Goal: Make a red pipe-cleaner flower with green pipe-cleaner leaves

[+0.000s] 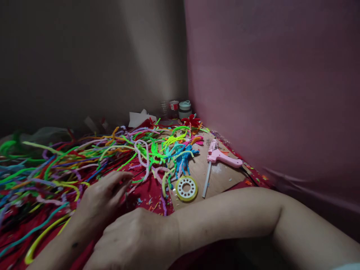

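My left hand (102, 193) is over the red cloth (146, 204), beside a heap of coloured pipe cleaners (84, 146). Its fingers are bent but apart, and nothing shows between them. In front of it, my right hand (132, 238) reaches across from the right with its back to me; its fingers are hidden, so what it holds cannot be seen. Past my right wrist lie a roll of clear yellowish tape (191, 191) and a pink glue gun (223, 159) with a glue stick (207, 180) sticking out of it.
A wooden board (225, 176) lies under the glue gun and tape. Blue pipe-cleaner pieces (182, 157) and a red pipe-cleaner flower (191, 120) are on it. A lidded container (185, 109) stands in the corner. A pink wall (270, 93) bounds the right side.
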